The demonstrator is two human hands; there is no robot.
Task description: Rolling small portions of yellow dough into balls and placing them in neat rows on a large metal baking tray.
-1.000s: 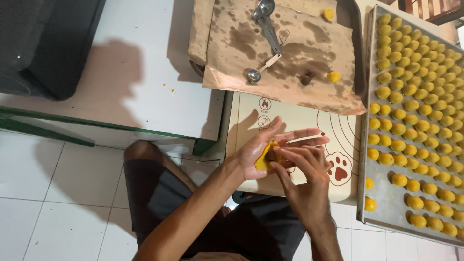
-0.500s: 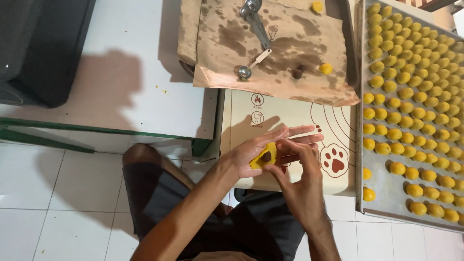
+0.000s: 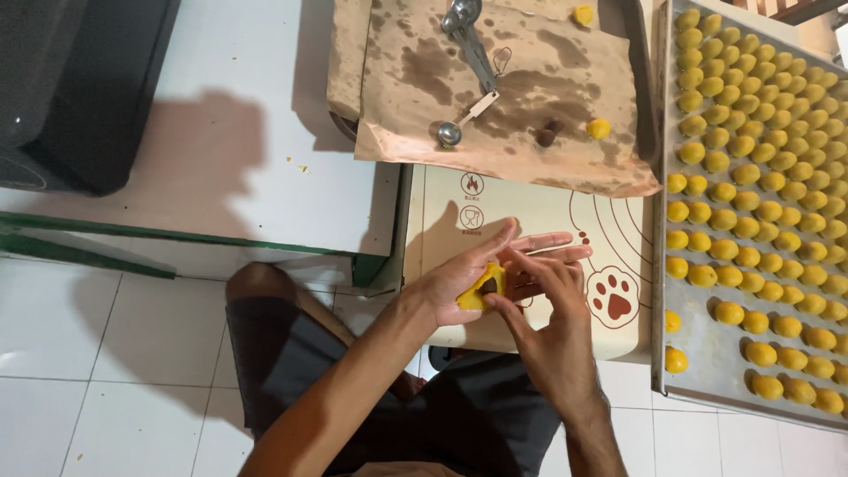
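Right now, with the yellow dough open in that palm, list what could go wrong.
1. The dough piece lies in the left hand with dark filling showing; if the right hand pinches unevenly, filling may leak out.
2. Both hands work over the baking mat near its front edge, so a slip might drop the piece to the floor.
3. The tray of dough balls is crowded; placing another may dent neighbours.

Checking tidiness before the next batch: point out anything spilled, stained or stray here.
The brown paper on the upper tray is blotched with dark stains. Two yellow balls and a dark lump lie stray on it beside the measuring spoons. The ball rows on the metal tray look orderly.
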